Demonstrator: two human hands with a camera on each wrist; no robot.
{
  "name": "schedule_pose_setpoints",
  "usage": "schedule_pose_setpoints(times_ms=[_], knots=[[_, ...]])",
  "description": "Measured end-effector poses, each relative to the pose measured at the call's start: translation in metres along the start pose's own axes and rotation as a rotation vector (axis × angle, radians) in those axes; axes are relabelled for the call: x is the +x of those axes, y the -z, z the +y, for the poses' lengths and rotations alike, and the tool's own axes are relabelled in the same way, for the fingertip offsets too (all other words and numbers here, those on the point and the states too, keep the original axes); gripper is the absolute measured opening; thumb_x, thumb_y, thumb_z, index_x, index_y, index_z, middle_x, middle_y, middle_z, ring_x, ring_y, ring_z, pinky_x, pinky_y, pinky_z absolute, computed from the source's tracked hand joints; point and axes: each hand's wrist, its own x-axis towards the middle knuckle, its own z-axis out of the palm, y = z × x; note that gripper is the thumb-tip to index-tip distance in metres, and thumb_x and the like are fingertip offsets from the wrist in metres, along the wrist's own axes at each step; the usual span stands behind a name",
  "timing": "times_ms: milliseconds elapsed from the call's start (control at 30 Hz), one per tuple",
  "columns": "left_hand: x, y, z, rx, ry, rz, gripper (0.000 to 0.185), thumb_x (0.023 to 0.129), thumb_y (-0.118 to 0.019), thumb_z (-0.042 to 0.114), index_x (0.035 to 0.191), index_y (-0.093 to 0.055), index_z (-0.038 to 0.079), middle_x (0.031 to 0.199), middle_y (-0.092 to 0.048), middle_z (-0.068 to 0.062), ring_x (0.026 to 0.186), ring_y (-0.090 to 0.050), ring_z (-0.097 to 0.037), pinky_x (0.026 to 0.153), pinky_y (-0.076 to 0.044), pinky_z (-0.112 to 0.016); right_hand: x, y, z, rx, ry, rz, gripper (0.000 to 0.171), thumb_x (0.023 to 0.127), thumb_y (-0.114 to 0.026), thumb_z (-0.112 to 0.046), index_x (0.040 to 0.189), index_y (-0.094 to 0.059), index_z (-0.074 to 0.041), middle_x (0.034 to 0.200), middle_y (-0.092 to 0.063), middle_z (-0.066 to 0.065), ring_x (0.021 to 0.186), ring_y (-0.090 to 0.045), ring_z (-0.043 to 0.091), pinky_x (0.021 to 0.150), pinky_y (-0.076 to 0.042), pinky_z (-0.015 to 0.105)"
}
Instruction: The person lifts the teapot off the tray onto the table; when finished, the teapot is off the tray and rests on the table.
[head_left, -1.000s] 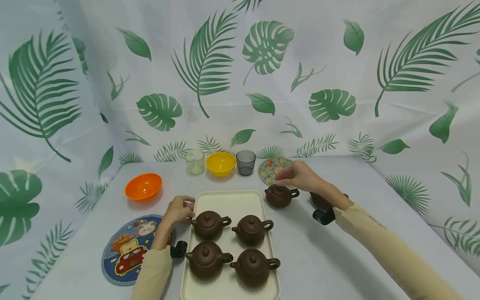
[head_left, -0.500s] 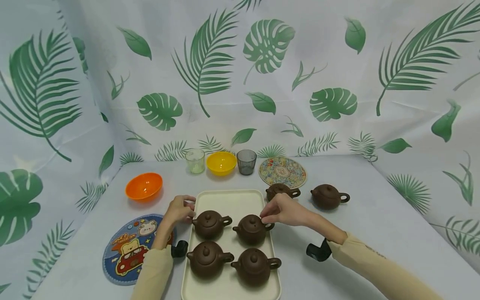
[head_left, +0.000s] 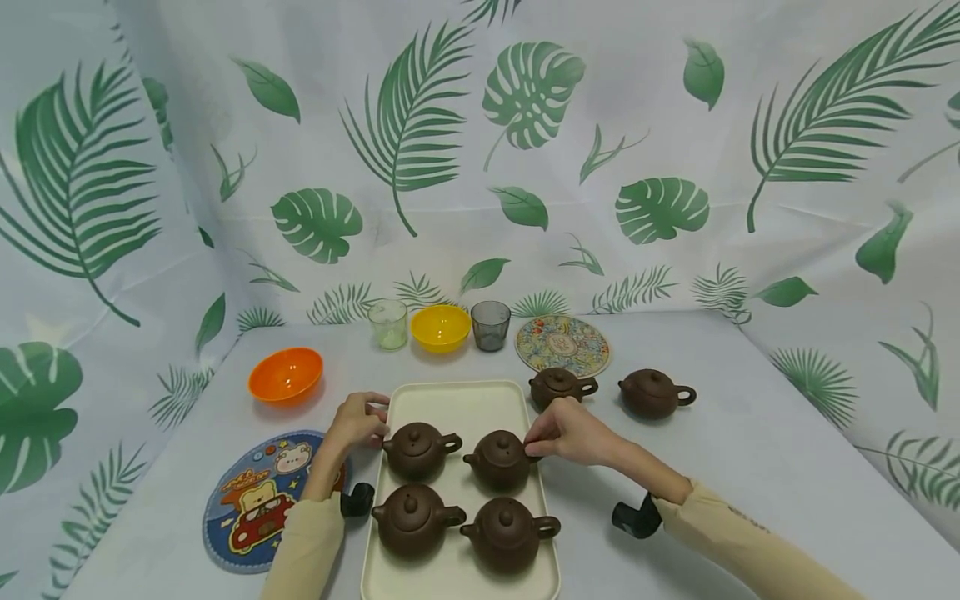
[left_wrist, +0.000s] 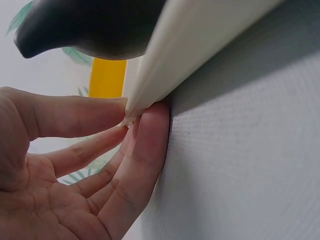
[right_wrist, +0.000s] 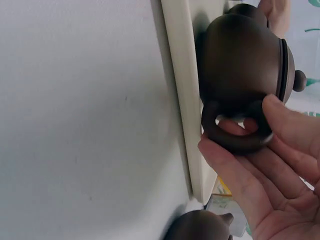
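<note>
A cream tray (head_left: 457, 400) lies on the bench (head_left: 750, 450) with four brown teapots. The left hand (head_left: 358, 422) pinches its left rim. The right hand (head_left: 572, 433) grips the handle of the far-right teapot (head_left: 498, 459) with curled fingers (right_wrist: 280, 122).

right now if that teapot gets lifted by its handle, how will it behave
The teapot is probably rigid, brittle clay, so a knock could chip it. Its lid looks loose-fitting and may slide off if tilted. The right hand pinches only the small loop handle, so it may swing spout-down.
</note>
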Motion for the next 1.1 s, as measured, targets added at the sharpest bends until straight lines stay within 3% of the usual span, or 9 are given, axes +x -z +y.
schedule_pose_setpoints(times_ms=[300,600,833,1100], knots=[[-0.001,0.0,-0.001,-0.005,-0.013,-0.008,0.048,0.075,-0.063,-0.012,0.123,-0.057,-0.008,0.091,-0.062,-0.02,0.063,-0.062,-0.019,0.054,-0.056,-0.033,-0.005,0.002,-0.004,-0.021,-0.007,0.044,0.008,0.084,-0.07,-0.003,0.087,-0.077,-0.001,0.078,-0.074,0.004,0.069,-0.066,0.005,0.055,-0.05,0.019],[-0.001,0.0,-0.002,-0.03,-0.03,-0.011,0.049,0.075,-0.062,-0.013,0.124,-0.056,-0.008,0.091,-0.063,-0.02,0.062,-0.061,-0.019,0.053,-0.056,-0.033,-0.036,0.064,-0.003,-0.05,-0.014,0.081,0.014,0.086,-0.068,-0.006,0.095,-0.075,0.002,0.085,-0.074,0.01,0.074,-0.07,0.014,0.062,-0.055,0.023],[-0.002,-0.002,-0.001,-0.02,-0.019,-0.001,0.049,0.075,-0.062,-0.013,0.123,-0.057,-0.008,0.091,-0.063,-0.02,0.061,-0.061,-0.019,0.054,-0.056,-0.034,-0.078,0.106,0.027,-0.098,0.0,0.105,0.011,0.084,-0.068,0.0,0.092,-0.075,0.005,0.083,-0.074,0.009,0.072,-0.067,0.008,0.059,-0.055,0.024],[-0.002,-0.001,0.0,-0.013,-0.022,0.001,0.049,0.074,-0.062,-0.014,0.122,-0.057,-0.008,0.09,-0.063,-0.02,0.062,-0.061,-0.02,0.054,-0.057,-0.034,-0.121,0.121,0.061,-0.108,-0.084,0.067,0.013,0.084,-0.067,0.001,0.091,-0.072,0.01,0.082,-0.074,0.01,0.075,-0.069,0.006,0.061,-0.056,0.022]])
